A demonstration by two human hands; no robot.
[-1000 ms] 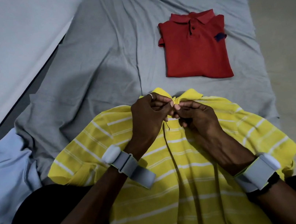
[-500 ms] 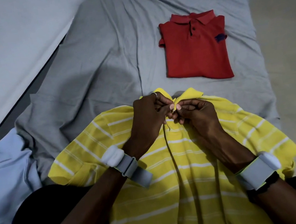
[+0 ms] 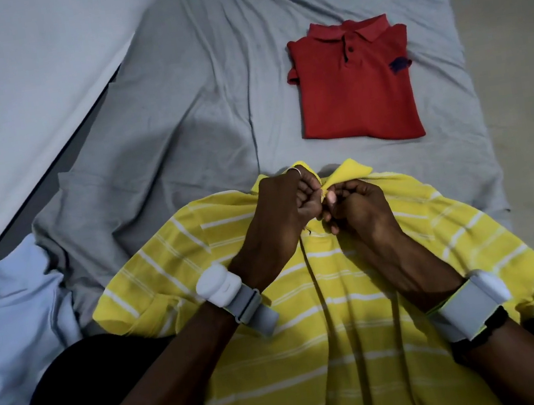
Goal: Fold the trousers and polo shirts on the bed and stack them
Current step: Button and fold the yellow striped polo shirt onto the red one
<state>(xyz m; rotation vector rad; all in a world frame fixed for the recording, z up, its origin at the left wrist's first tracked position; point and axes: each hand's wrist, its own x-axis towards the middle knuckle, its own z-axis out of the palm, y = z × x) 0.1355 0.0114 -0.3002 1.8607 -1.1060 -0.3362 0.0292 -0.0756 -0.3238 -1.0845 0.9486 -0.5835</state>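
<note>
The yellow white-striped polo shirt (image 3: 349,346) was matt knitted cloth, as was the folded red polo shirt (image 3: 356,91). The grey bedsheet (image 3: 190,92) was soft, creased fabric, and the white wrist device (image 3: 217,284) was smooth plastic.

we find open sheet (image 3: 190,92) all along the left of the red polo (image 3: 355,85) and a narrow strip just below it. below that strip the yellow polo (image 3: 347,329) covers the sheet, our left hand (image 3: 280,207) and right hand (image 3: 359,205) gripping its top. a blue cloth (image 3: 10,327) lies heaped far lower-left.
</note>
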